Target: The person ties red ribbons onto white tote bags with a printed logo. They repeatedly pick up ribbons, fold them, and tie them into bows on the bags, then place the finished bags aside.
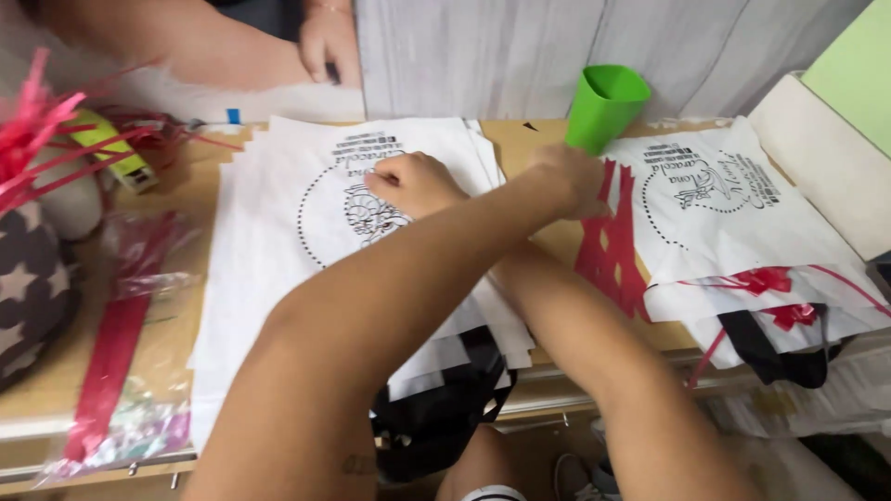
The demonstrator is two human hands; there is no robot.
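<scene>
We're looking down at crossed arms here. Our left hand (pixel 568 178) is reaching over to the right, fingers curling closed on the top of a red cut-paper strip (pixel 613 243) that's lying on the desk (pixel 543 139) between two piles of bags. Our right hand (pixel 413 182) is crossing to the left, fingers bunching up and pinching at the top sheet of the stack of white printed bags (pixel 278 232); can't tell if it's actually lifting anything.

A green plastic cup (pixel 603 107) is standing just behind the left hand. On the right, more white printed bags (pixel 733 209) with red bows (pixel 766 278) are lying in a heap. Red ribbon packs (pixel 116 362) are sitting at the desk's left edge. Someone else's hand (pixel 327 39) is showing at the top.
</scene>
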